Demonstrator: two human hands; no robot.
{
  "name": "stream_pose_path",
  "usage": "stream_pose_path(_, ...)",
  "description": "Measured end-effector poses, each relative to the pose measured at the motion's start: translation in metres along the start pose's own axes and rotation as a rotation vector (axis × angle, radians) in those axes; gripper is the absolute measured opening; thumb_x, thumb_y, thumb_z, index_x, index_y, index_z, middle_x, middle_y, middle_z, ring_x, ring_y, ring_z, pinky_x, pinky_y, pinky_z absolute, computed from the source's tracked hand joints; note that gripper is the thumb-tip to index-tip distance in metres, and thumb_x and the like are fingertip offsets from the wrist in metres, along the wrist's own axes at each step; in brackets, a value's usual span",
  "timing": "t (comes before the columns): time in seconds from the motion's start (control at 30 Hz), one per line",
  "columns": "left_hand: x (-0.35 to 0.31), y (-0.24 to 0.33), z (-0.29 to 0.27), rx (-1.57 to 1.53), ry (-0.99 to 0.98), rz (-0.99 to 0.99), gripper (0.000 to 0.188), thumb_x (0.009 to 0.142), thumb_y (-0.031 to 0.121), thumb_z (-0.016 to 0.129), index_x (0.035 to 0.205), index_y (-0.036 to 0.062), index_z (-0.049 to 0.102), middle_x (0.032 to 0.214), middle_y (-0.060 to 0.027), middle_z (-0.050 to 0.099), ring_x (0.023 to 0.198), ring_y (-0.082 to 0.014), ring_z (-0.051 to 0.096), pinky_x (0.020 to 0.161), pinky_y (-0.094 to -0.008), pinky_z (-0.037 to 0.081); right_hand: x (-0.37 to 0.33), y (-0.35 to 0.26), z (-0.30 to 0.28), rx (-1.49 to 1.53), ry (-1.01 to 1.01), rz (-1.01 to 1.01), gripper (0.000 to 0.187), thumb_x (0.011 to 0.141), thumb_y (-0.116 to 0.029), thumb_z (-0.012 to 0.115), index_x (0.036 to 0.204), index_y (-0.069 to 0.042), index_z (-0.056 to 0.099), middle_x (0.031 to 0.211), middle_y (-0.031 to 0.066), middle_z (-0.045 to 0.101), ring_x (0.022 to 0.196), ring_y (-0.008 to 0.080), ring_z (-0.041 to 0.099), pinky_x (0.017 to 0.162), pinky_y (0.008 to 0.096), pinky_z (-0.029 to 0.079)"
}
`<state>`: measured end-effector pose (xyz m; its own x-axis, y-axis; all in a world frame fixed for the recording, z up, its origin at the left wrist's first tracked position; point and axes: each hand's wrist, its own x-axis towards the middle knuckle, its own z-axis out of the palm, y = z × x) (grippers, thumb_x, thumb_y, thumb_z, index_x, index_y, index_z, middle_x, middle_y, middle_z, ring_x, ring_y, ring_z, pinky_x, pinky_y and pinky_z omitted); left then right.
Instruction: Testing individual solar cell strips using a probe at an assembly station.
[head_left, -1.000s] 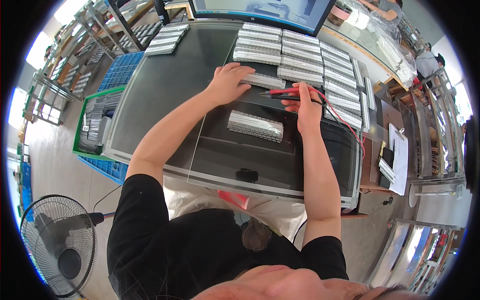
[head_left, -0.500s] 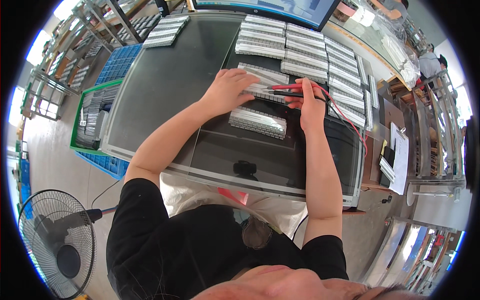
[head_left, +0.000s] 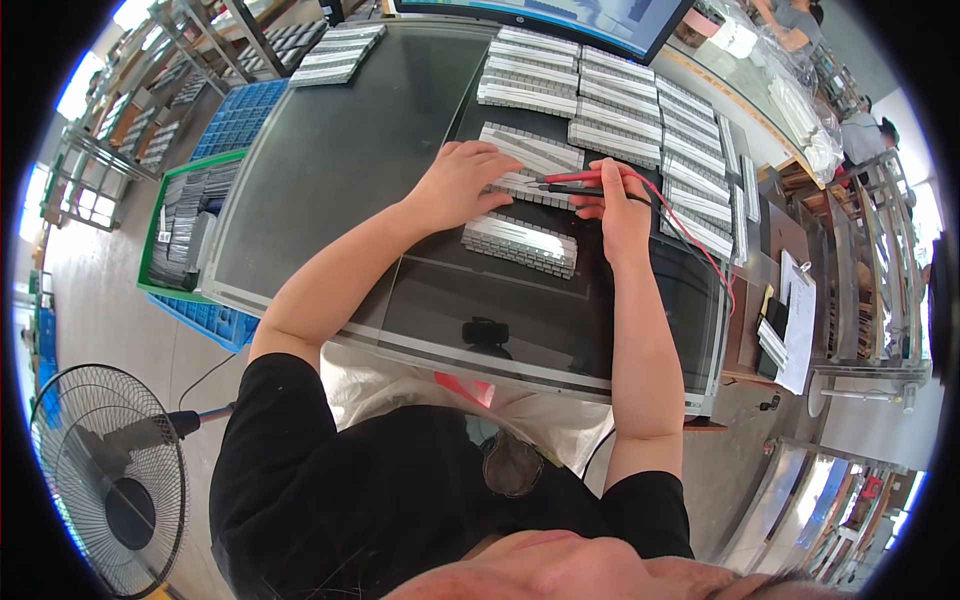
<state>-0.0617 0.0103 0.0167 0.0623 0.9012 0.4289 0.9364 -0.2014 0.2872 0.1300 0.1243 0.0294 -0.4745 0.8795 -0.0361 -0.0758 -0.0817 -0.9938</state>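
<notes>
My right hand (head_left: 620, 205) is closed around a red test probe (head_left: 575, 177) and a black test probe (head_left: 580, 190), held side by side. Their tips point left, at a grey-and-white segmented strip block (head_left: 535, 188) on the dark glass-like tabletop (head_left: 350, 130). At that block's left end, my left hand (head_left: 455, 185) grips with fingers on the far side and thumb on the near side; its exact contact is partly hidden. Just beyond lies another block (head_left: 530, 150) of the same kind. Closer to me is a shiny-topped block (head_left: 520, 245), touched by neither hand.
Rows of similar blocks (head_left: 615, 100) fill the back right, below a monitor (head_left: 560, 20). A red lead (head_left: 705, 255) runs along the right. Left of the table stands a green crate (head_left: 150, 235) of dark strips; a fan (head_left: 110, 465) is at lower left, a clipboard (head_left: 797, 320) at right.
Both hands stay nearly in place, with the probe tips still over the same block. The whole view has shifted slightly.
</notes>
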Motion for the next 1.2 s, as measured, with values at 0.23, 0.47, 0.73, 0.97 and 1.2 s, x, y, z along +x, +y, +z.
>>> stream_pose_path(0.23,0.001,0.007,-0.018,-0.069,-0.050,-0.048,0.040,0.073,0.022,0.065,0.110,0.0131,0.054,0.105,-0.0063,0.055,0.108,-0.0223,0.045,0.091,-0.0371,0.032,0.002,-0.002,-0.006,0.164,0.031,-0.030,0.030,0.089,-0.030,0.046,0.096,-0.001,0.053,0.081,0.0101,0.057,0.061,0.0195,0.061,0.046,0.0240,0.047)
stream_pose_path(0.47,-0.031,0.030,-0.021,-0.171,-0.211,-0.005,0.043,0.073,0.024,0.065,0.113,0.0110,0.052,0.113,-0.0039,0.053,0.114,-0.0245,0.041,0.095,-0.0378,0.029,0.000,-0.008,-0.003,0.193,0.067,-0.040,0.029,0.089,-0.028,0.047,0.094,0.000,0.053,0.078,0.0106,0.056,0.059,0.0198,0.061,0.046,0.0242,0.047)
stream_pose_path(0.73,0.005,0.000,-0.013,-0.053,-0.085,-0.090,0.041,0.077,0.023,0.062,0.114,0.0130,0.050,0.117,-0.0028,0.050,0.118,-0.0243,0.037,0.094,-0.0420,0.028,0.000,-0.005,-0.004,0.176,0.071,-0.036,0.029,0.088,-0.028,0.047,0.094,0.000,0.053,0.077,0.0098,0.056,0.057,0.0190,0.061,0.045,0.0240,0.046)
stream_pose_path(0.97,0.028,-0.033,0.000,0.059,-0.072,0.004,0.037,0.077,0.023,0.061,0.112,0.0134,0.051,0.114,0.0000,0.053,0.117,-0.0222,0.038,0.094,-0.0411,0.029,-0.001,-0.004,-0.003,0.168,0.059,-0.038,0.029,0.088,-0.028,0.048,0.094,0.000,0.053,0.077,0.0097,0.056,0.057,0.0189,0.061,0.045,0.0238,0.046)
stream_pose_path(1.2,0.019,-0.024,-0.002,0.256,0.046,0.174,0.032,0.077,0.025,0.059,0.107,0.0153,0.055,0.108,0.0032,0.057,0.111,-0.0177,0.043,0.094,-0.0368,0.029,0.002,-0.003,-0.003,0.163,0.065,-0.023,0.029,0.088,-0.028,0.048,0.094,0.000,0.054,0.077,0.0098,0.056,0.057,0.0186,0.061,0.045,0.0236,0.046)
